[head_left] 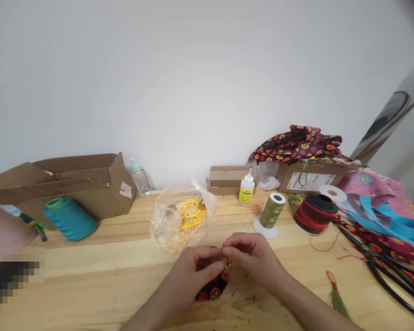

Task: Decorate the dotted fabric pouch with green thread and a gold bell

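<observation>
Near the front middle of the table, my left hand [203,269] is closed around a small black fabric piece [212,290] with red and green fruit prints, perhaps a pouch. My right hand [250,255] is closed in a pinch beside the left fingertips. A bit of thin red thread [229,263] shows at these fingertips, against the fabric's upper edge. Fingers hide most of what lies between the hands. Just behind them rests a clear plastic bag [165,225] with yellow cord [193,214] in it.
Behind stand a glue bottle [246,189], a green thread spool [273,211] and a red thread spool [315,214]. Black scissors [369,250], blue ribbon [407,227] and a green tassel [337,296] lie right. A teal thread cone [71,219] leans by a cardboard box [113,202] at left.
</observation>
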Action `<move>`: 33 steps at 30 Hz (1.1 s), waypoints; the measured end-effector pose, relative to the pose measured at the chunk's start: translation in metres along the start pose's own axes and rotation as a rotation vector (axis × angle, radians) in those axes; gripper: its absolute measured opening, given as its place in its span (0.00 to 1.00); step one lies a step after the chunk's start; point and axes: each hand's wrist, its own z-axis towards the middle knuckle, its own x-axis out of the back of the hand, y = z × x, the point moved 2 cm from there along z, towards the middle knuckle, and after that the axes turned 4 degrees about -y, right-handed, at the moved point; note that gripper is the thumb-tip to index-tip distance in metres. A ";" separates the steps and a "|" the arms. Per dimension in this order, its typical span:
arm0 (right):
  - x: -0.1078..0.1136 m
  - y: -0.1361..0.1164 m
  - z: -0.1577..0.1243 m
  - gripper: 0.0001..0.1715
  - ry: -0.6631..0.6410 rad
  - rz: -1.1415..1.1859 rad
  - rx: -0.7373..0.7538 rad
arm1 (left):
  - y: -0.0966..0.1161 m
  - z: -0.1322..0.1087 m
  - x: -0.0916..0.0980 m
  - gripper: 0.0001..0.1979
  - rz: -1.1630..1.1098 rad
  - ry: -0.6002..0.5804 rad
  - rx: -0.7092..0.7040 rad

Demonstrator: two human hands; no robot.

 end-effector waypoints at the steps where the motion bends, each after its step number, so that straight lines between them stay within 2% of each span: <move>1: 0.000 -0.001 0.000 0.10 0.010 -0.049 0.020 | 0.001 0.000 -0.001 0.12 0.022 0.002 -0.011; 7: -0.003 -0.008 -0.003 0.08 0.030 -0.462 0.256 | 0.004 0.000 -0.002 0.12 0.162 0.041 -0.092; 12: -0.004 -0.010 -0.005 0.08 0.007 -0.561 0.393 | 0.001 -0.001 -0.003 0.10 0.226 0.075 -0.104; 21: -0.003 -0.009 -0.004 0.08 0.043 -0.509 0.257 | 0.001 -0.002 -0.004 0.10 0.205 0.062 -0.029; 29: -0.006 -0.009 -0.006 0.08 -0.028 -0.592 0.355 | -0.003 0.001 -0.007 0.10 0.198 0.081 -0.053; 33: -0.007 -0.008 -0.005 0.07 -0.002 -0.528 0.318 | -0.003 0.000 -0.007 0.10 0.221 0.075 -0.065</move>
